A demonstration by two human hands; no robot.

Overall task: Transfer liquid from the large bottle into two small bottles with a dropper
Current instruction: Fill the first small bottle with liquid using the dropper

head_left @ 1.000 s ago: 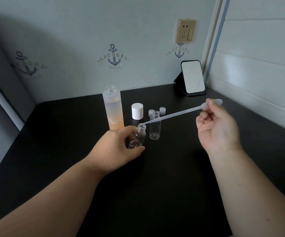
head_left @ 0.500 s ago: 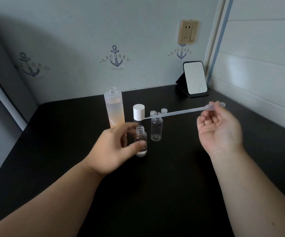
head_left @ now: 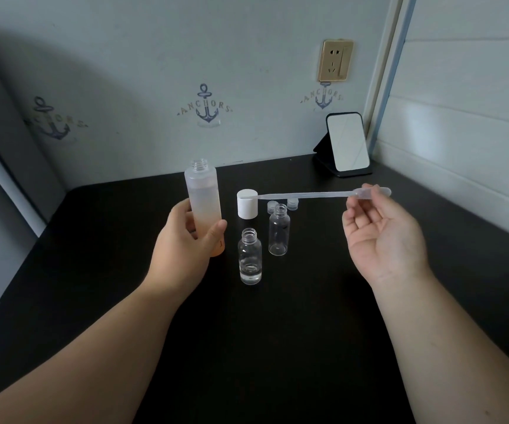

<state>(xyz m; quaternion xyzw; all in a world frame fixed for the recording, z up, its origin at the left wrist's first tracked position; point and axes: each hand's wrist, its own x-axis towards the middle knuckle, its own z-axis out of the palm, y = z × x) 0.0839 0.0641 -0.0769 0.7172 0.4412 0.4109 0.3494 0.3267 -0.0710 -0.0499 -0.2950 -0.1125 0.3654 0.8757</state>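
The large frosted bottle [head_left: 203,200] stands uncapped on the black table, and my left hand [head_left: 186,240] grips its lower half. Just right of it stands a small clear bottle [head_left: 249,260] with a little liquid at the bottom. A second small bottle [head_left: 278,230] stands behind it to the right and looks empty. My right hand [head_left: 381,231] pinches the bulb end of a clear plastic dropper [head_left: 308,195], held level in the air. Its tip points left, over the white cap [head_left: 247,204].
Two small clear caps [head_left: 282,205] lie behind the small bottles. A small mirror on a black stand [head_left: 347,145] sits in the back right corner. Walls close off the table [head_left: 277,347] at the back and right; its left edge drops off.
My left hand set the small bottle down upright, let go of it and moved left onto the large bottle. The dropper's tip rose out of the small bottle's mouth and levelled.
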